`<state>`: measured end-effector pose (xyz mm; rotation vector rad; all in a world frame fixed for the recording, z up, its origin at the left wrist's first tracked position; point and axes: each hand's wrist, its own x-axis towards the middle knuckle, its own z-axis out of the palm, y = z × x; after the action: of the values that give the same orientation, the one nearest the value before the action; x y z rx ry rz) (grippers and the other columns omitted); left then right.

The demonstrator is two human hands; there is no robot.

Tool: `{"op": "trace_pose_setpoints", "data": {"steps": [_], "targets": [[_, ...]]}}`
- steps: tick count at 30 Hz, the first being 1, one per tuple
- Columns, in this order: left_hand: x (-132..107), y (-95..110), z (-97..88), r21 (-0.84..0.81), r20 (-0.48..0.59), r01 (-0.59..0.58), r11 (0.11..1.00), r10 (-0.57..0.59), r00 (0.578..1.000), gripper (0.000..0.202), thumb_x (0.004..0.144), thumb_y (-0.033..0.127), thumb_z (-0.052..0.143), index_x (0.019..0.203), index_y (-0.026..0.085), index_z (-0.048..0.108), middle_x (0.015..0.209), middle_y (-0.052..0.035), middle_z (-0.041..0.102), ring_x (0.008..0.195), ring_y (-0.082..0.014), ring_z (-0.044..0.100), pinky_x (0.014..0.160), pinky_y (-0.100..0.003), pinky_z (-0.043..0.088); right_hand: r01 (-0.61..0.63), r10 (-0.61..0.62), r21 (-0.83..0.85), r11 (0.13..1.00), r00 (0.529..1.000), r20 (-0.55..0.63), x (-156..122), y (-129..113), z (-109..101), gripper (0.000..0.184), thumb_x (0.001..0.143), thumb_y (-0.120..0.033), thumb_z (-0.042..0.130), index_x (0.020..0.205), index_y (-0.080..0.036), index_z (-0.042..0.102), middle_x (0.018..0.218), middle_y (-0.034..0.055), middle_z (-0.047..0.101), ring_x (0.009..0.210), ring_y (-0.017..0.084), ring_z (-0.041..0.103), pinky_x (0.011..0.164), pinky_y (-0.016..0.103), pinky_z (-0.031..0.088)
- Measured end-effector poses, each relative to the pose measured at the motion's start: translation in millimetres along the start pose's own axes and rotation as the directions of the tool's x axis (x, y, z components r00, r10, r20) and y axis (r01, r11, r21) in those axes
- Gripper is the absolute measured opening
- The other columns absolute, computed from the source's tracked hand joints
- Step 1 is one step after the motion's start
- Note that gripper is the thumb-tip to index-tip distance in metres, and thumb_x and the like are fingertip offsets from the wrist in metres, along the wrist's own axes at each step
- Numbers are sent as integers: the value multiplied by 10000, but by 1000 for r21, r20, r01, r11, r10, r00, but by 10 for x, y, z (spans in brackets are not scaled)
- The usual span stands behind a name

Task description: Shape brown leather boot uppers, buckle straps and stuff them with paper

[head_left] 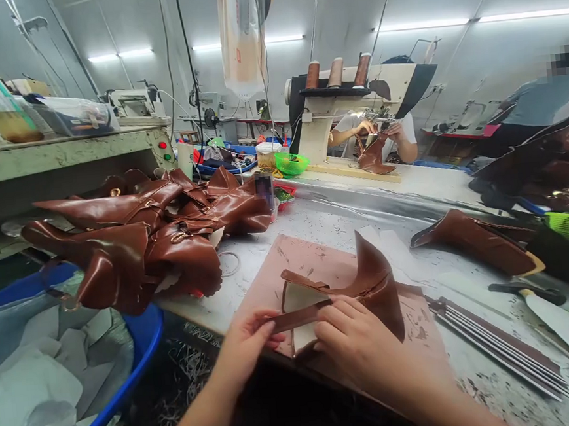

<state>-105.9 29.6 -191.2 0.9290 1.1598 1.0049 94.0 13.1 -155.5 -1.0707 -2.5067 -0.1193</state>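
A brown leather shoe upper (369, 282) lies on a pinkish cutting mat (312, 260) in front of me. A narrow brown strap (297, 317) runs from it toward my hands. My left hand (248, 344) pinches the free end of that strap. My right hand (358, 342) presses on the upper where the strap joins it, fingers curled over the leather. The pale lining of the upper shows between my hands.
A heap of brown leather uppers (139, 237) sits at left above a blue bin (149, 332) of pale scraps. One more upper (478, 240) lies at right, near metal strips (496, 344) and a knife (548, 307). Another person sews at a machine (355, 109) behind.
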Motion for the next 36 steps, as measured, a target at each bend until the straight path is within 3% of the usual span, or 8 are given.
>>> {"op": "trace_pose_setpoints", "data": {"steps": [3, 6, 11, 19, 26, 31, 34, 36], "targets": [[-6, -145, 188, -142, 62, 53, 988, -45, 997, 390, 600, 337, 744, 933, 150, 663, 805, -39, 710, 701, -190, 665, 658, -292, 505, -55, 53, 41, 998, 998, 41, -1, -10, 8, 186, 860, -183, 471, 676, -202, 482, 657, 0, 551, 620, 161, 491, 620, 301, 373], [-43, -179, 264, -220, 123, 86, 972, -60, 991, 312, 613, 291, 721, 891, 151, 703, 832, -51, 720, 755, -187, 649, 672, -269, 488, -111, 110, 98, 989, 994, 21, -33, -38, 3, 206, 878, -184, 438, 673, -201, 457, 639, -6, 554, 596, 151, 475, 592, 283, 325], [-121, -108, 240, -285, 177, 109, 952, -60, 982, 318, 612, 288, 609, 868, 142, 728, 873, -74, 724, 791, -188, 635, 645, -245, 469, -168, 165, 113, 979, 986, 35, -33, -50, 41, 193, 866, -187, 450, 674, -194, 460, 634, 0, 564, 590, 157, 480, 594, 283, 307], [-154, -95, 234, -141, 218, -9, 990, 40, 975, 323, 604, 211, 666, 921, 168, 711, 962, -73, 716, 936, -250, 630, 811, -347, 483, -187, 186, 101, 977, 982, 19, -22, -59, 55, 219, 870, -191, 421, 654, -200, 456, 606, -1, 540, 571, 153, 486, 585, 282, 311], [-157, -80, 277, -46, 188, -57, 997, 65, 980, 288, 623, 235, 720, 903, 167, 715, 922, -71, 724, 887, -234, 643, 827, -357, 489, -204, 203, 92, 975, 979, 27, -28, -76, 31, 223, 860, -199, 441, 636, -199, 449, 588, -1, 521, 563, 155, 474, 575, 287, 326], [-191, -195, 270, -154, 162, -16, 988, 42, 986, 217, 627, 223, 719, 839, 173, 720, 821, -48, 730, 774, -192, 646, 736, -305, 492, -225, 215, 168, 960, 974, 75, -48, -11, -87, 183, 828, -240, 542, 663, -193, 478, 921, 75, 629, 738, 188, 547, 701, 343, 386], [-160, -216, 225, -245, 230, 31, 969, 27, 973, 195, 625, 207, 712, 819, 186, 712, 817, -25, 722, 778, -158, 632, 754, -263, 467, -238, 214, 207, 949, 968, 133, -75, 11, -135, 173, 816, -213, 559, 674, -200, 462, 705, -4, 601, 658, 159, 534, 825, 415, 356], [-114, -146, 186, -173, 339, 87, 981, -24, 940, 232, 613, 200, 702, 844, 186, 704, 841, -23, 713, 800, -156, 622, 768, -255, 453, -251, 226, 214, 944, 965, 134, -96, 3, -137, 184, 808, -204, 565, 666, -200, 449, 621, -37, 540, 620, 142, 519, 881, 441, 322]]}}
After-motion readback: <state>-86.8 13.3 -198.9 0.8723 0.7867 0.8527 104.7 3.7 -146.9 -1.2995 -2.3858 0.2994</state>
